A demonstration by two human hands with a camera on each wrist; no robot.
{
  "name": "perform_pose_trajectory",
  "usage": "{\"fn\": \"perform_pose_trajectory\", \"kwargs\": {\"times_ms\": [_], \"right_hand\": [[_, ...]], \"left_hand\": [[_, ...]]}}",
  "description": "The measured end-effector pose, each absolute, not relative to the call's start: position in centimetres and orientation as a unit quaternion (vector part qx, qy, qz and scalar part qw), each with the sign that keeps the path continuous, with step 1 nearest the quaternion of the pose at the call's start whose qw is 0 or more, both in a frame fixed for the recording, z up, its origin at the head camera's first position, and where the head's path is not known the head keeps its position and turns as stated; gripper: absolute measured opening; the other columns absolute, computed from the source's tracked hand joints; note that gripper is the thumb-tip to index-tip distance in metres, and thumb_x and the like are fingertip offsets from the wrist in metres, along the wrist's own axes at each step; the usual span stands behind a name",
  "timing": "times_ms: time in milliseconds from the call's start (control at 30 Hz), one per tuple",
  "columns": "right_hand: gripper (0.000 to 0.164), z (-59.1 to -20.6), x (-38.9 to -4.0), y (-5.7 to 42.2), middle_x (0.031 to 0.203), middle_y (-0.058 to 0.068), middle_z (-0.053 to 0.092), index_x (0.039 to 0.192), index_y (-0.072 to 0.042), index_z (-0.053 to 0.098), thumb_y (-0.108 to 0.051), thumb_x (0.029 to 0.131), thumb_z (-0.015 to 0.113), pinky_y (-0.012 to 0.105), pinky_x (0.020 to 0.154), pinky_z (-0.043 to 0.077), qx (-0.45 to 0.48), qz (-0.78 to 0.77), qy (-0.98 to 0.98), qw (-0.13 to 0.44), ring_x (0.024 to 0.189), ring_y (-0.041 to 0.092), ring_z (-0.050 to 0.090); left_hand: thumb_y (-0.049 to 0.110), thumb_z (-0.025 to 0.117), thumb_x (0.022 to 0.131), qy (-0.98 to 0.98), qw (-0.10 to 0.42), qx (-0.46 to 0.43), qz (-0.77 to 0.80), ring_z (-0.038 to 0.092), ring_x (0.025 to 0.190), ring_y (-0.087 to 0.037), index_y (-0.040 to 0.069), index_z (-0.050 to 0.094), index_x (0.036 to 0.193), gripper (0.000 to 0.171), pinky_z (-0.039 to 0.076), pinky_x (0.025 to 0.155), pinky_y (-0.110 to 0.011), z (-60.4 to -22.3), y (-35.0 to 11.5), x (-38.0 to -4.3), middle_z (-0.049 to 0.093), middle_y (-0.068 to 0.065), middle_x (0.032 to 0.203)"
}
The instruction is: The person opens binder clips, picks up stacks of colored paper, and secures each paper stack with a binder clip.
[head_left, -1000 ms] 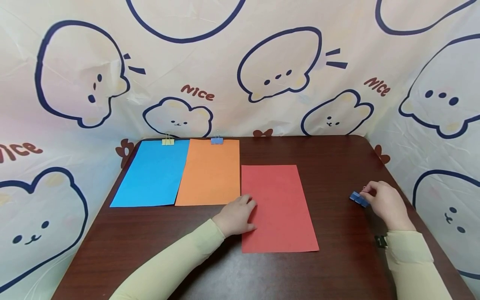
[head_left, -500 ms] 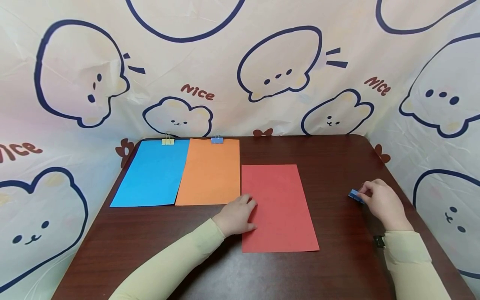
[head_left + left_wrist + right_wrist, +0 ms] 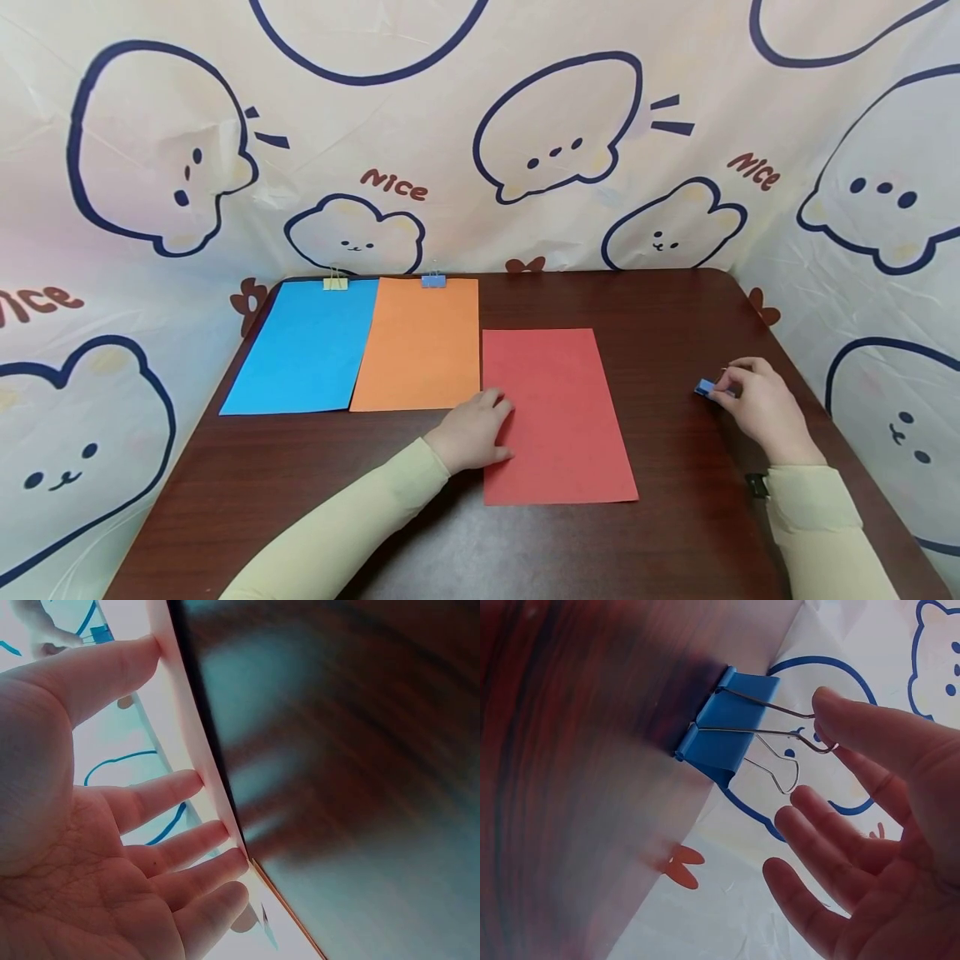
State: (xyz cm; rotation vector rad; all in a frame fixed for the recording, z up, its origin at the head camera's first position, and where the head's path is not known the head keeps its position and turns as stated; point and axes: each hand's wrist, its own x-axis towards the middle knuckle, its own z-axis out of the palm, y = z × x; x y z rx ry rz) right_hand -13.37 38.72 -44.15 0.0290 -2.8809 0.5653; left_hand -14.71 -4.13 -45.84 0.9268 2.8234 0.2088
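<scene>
A red sheet of paper [image 3: 558, 408] lies flat near the middle of the table. My left hand [image 3: 471, 429] rests on its left edge; in the left wrist view the fingers [image 3: 150, 799] are spread and fairly straight, their tips touching the paper. On the right side of the table, my right hand [image 3: 765, 408] pinches a blue binder clip [image 3: 705, 387]. The right wrist view shows thumb and forefinger on one wire handle of the binder clip [image 3: 731, 724], while the other handle hangs loose and the remaining fingers are half bent. The clip's jaws point away from the palm.
A blue sheet [image 3: 303, 346] and an orange sheet [image 3: 420, 346] lie side by side at the back left. A yellow binder clip [image 3: 335, 283] and another blue binder clip [image 3: 433, 282] sit on their top edges at the table's [image 3: 645, 308] far edge. A patterned curtain [image 3: 450, 150] stands behind.
My right hand has moved slightly left and away from me with the blue binder clip. The left hand and the red sheet have stayed in place.
</scene>
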Motion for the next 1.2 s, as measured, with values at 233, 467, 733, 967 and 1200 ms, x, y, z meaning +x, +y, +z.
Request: {"fn": "perform_pose_trajectory", "kwargs": {"times_ms": [233,467,733,967,1200], "right_hand": [[0.018,-44.14,-13.27,38.59,0.121,0.031,0.056,0.075,-0.012,0.067,-0.009,0.087,0.079,0.066,0.09,0.047,0.012,0.184,-0.979,0.092,0.107,0.049,0.056],[0.03,-44.16,-13.32,38.74,0.12,0.034,0.052,0.108,0.004,0.064,-0.011,0.087,0.08,0.067,0.091,0.047,0.006,0.193,-0.979,0.071,0.104,0.049,0.055],[0.073,-44.21,-13.41,38.67,0.125,0.04,0.045,0.141,0.019,0.041,-0.009,0.086,0.081,0.067,0.094,0.046,0.005,0.216,-0.975,0.045,0.11,0.054,0.056],[0.068,-44.38,-13.44,38.62,0.125,0.04,0.043,0.135,0.021,0.045,-0.01,0.087,0.08,0.066,0.092,0.049,0.003,0.219,-0.975,0.035,0.108,0.053,0.058],[0.065,-44.5,-13.54,38.7,0.121,0.04,0.045,0.13,0.021,0.047,-0.011,0.086,0.082,0.065,0.092,0.049,0.0,0.221,-0.975,0.025,0.105,0.053,0.057]], "left_hand": [[0.044,0.08,0.088,0.945,0.082,0.309,0.071,0.058,0.128,-0.028,0.006,0.057,0.139,0.067,0.052,0.106,-0.039,-45.93,-4.16,-14.7,0.053,-0.015,0.143],[0.043,0.08,0.088,0.945,0.079,0.309,0.073,0.058,0.127,-0.029,0.006,0.058,0.138,0.066,0.052,0.105,-0.039,-45.92,-4.14,-14.66,0.053,-0.016,0.142],[0.043,0.08,0.089,0.945,0.082,0.307,0.074,0.057,0.13,-0.029,0.006,0.058,0.139,0.066,0.052,0.106,-0.04,-45.8,-4.15,-14.61,0.053,-0.016,0.144],[0.043,0.079,0.089,0.945,0.084,0.307,0.073,0.056,0.132,-0.029,0.006,0.057,0.14,0.067,0.051,0.107,-0.04,-45.85,-4.15,-14.61,0.052,-0.016,0.146],[0.043,0.079,0.089,0.946,0.087,0.305,0.073,0.056,0.132,-0.029,0.006,0.057,0.141,0.067,0.051,0.106,-0.04,-45.83,-4.13,-14.58,0.052,-0.016,0.146]]}}
